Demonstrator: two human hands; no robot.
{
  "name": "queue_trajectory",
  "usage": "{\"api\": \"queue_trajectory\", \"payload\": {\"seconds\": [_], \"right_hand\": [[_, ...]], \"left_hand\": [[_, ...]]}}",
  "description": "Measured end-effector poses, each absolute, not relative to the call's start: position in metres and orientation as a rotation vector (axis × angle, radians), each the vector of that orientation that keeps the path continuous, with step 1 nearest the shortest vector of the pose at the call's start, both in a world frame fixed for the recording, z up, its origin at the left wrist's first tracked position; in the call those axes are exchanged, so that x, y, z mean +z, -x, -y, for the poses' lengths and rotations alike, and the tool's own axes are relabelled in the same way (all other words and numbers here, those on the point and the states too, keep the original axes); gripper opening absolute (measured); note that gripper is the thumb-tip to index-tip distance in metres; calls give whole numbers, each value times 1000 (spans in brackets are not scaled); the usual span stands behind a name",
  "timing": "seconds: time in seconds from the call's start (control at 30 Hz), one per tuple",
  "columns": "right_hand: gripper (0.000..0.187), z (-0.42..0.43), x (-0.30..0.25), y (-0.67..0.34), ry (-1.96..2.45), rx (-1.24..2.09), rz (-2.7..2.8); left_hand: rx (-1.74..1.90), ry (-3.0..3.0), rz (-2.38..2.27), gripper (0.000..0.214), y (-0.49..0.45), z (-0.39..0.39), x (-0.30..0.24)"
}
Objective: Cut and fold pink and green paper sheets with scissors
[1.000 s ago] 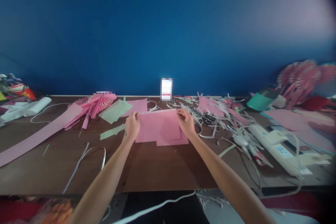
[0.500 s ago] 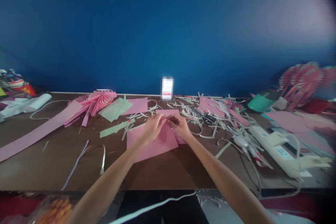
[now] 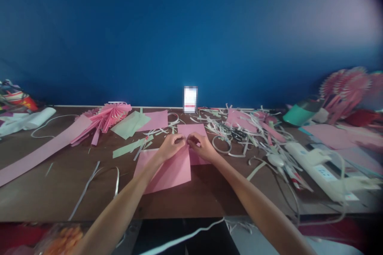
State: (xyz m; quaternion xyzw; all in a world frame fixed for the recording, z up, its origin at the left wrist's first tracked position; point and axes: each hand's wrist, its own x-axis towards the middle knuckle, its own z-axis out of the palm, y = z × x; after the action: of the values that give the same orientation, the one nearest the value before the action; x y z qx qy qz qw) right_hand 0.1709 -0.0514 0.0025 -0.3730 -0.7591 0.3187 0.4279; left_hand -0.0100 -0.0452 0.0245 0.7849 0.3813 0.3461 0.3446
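a pink sheet sits at the middle of the table, slanted toward the person, its upper right corner up at the fingers. the left hand pinches it near that corner, thumb and fingers closed on the paper. the right hand has its fingertips drawn together at the same corner, almost meeting the left's; from here i can't tell whether it grips the paper too. a second pink sheet lies flat on the table, partly beneath the hands.

beyond, to the left, pale green paper pieces overlap another pink sheet, and past them rests a pleated pink fan next to a long pink strip running to the table's left side. right of the hands there's a tangle of white paper strips, then a white power strip with plugs in it. further off at the right, pink pleated rosettes stand near a green container. a lit screen, blurred out, stands upright at the back, before the blue wall.
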Motion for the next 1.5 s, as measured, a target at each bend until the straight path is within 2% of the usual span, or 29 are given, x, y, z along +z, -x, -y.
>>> {"api": "queue_trajectory", "payload": {"seconds": [0.37, 0.73, 0.97, 1.1, 1.27, 1.4, 1.5], "right_hand": [[4, 52, 1, -173, 938, 637, 2131], [1, 54, -6, -165, 982, 114, 2420], [9, 46, -3, -177, 1143, -23, 2352], [12, 41, -2, -188, 1236, 239, 2064], [19, 39, -9, -180, 1013, 727, 1717], [21, 36, -13, -178, 882, 953, 1598], [20, 35, -12, -181, 883, 1001, 1548]], "left_hand": [[818, -1939, -933, 18, 11, 39, 16], [683, -1724, -913, 18, 21, 33, 16], [460, -1764, -808, 18, 25, 39, 25], [481, -1781, -756, 22, 21, 44, 33], [707, -1759, -848, 25, 18, 41, 30], [758, -1800, -877, 29, 19, 38, 25], [804, -1834, -956, 29, 20, 35, 20]]}}
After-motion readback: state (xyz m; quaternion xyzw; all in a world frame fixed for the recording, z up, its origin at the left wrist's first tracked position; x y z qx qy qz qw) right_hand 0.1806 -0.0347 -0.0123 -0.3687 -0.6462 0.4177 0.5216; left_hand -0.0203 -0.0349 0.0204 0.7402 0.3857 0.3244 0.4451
